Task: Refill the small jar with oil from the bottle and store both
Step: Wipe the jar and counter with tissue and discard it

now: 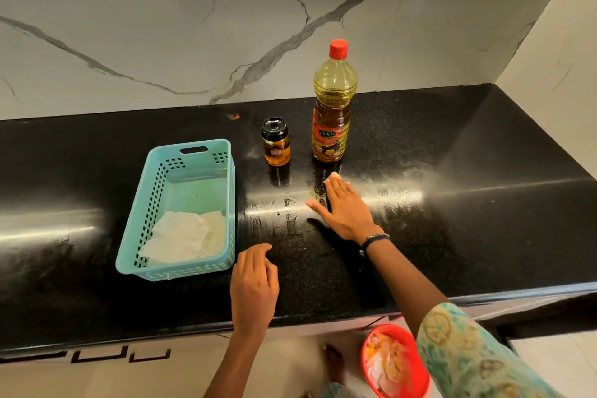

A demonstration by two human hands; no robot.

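A tall oil bottle (332,107) with a red cap stands upright on the black counter (452,236). Left of it stands the small jar (275,144) with a black lid on, holding amber oil. My right hand (342,203) lies flat, fingers straight, pressing a small pale tissue (334,176) onto the counter just in front of the bottle. My left hand (253,284) hovers over the counter's front part with loosely curled fingers and holds nothing. Oily smears (289,207) show on the counter between the two hands.
A light blue plastic basket (190,152) sits to the left of the jar, with white tissues (184,236) lying in its near end. A red bin (394,362) with crumpled waste stands on the floor below the counter edge. A marble wall rises behind.
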